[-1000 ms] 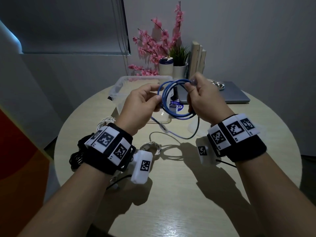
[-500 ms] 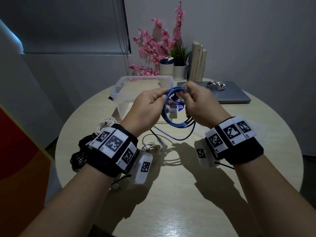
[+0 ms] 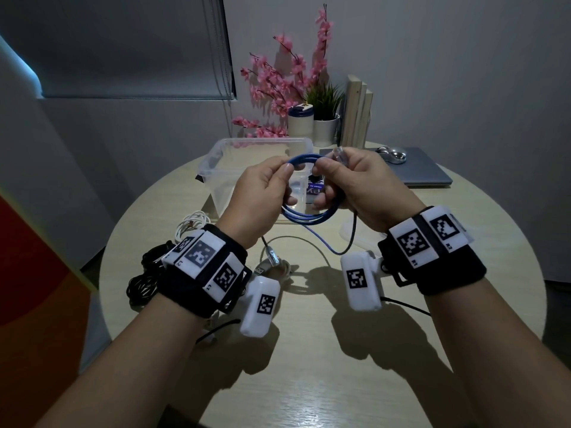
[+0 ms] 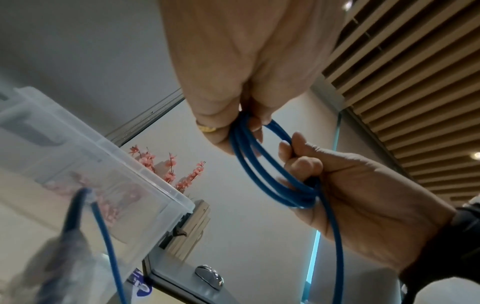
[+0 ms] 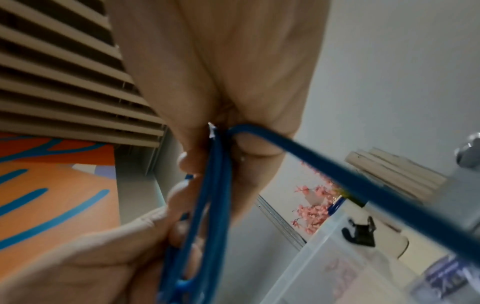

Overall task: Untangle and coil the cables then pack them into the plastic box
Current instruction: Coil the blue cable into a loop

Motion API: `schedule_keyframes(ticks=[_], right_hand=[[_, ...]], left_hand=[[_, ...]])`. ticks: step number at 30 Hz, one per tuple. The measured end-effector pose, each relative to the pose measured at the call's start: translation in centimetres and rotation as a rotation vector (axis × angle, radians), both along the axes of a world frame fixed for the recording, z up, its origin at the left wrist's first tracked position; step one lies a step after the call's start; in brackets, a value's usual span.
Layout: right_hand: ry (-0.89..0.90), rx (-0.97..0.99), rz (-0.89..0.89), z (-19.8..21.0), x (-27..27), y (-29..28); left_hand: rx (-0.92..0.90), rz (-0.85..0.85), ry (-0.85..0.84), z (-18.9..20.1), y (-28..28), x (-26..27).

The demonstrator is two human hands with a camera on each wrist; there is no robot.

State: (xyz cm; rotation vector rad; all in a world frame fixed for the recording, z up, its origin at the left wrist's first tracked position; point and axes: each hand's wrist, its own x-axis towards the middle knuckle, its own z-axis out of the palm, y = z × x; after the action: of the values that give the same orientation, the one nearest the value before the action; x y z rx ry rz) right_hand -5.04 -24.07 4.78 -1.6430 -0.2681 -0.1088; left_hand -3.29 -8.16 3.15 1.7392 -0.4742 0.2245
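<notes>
Since a second ago the two hands have drawn close together and the thin blue network cable [image 3: 304, 216] has tightened from a wide, loose ring into a smaller, flatter coil of several turns, held in the air just in front of the clear plastic box [image 3: 216, 163] that stands open at the far side of the round pale wooden bench [image 3: 324, 350]. That suggests the winding of this cable is nearly done, though a short blue tail hangs down from the coil toward the bench, so it is not yet ready to go in. The left hand [image 3: 262, 193] is curled, thumb and fingers pinching the left side of the coil near its top; the left wrist view shows the strands passing between its fingertips. The right hand [image 3: 355, 186] is also closed, gripping the right side of the coil with a clear plug end showing above its knuckles. Both palms face inward, wrists raised above the bench. A white cable bundle [image 3: 193, 223] and a black cable bundle [image 3: 145, 279] lie on the near left of the bench, uncoiled.
</notes>
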Motion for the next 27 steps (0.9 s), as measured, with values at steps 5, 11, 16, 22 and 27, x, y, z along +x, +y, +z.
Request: schedule_keyframes(ticks=[5, 11, 16, 22, 27], right_hand=[[0.025, 0.061, 0.045, 0.8, -0.2, -0.1], [-0.023, 0.084, -0.100, 1.0, -0.1, 0.2], [-0.102, 0.322, -0.168, 1.5, 0.5, -0.8], [-0.125, 0.516, -0.132, 2.0, 0.6, -0.8], [-0.092, 0.554, -0.088, 1.9, 0.4, -0.8]], left_hand=[[-0.053, -0.060, -0.026, 0.0, 0.2, 0.1], [-0.049, -0.107, 0.071, 0.5, 0.1, -0.2], [0.348, -0.023, 0.224, -0.3, 0.6, -0.5], [0.501, -0.392, 0.358, -1.7, -0.7, -1.8], [0.165, -0.286, 0.418, -2.3, -1.6, -1.0]])
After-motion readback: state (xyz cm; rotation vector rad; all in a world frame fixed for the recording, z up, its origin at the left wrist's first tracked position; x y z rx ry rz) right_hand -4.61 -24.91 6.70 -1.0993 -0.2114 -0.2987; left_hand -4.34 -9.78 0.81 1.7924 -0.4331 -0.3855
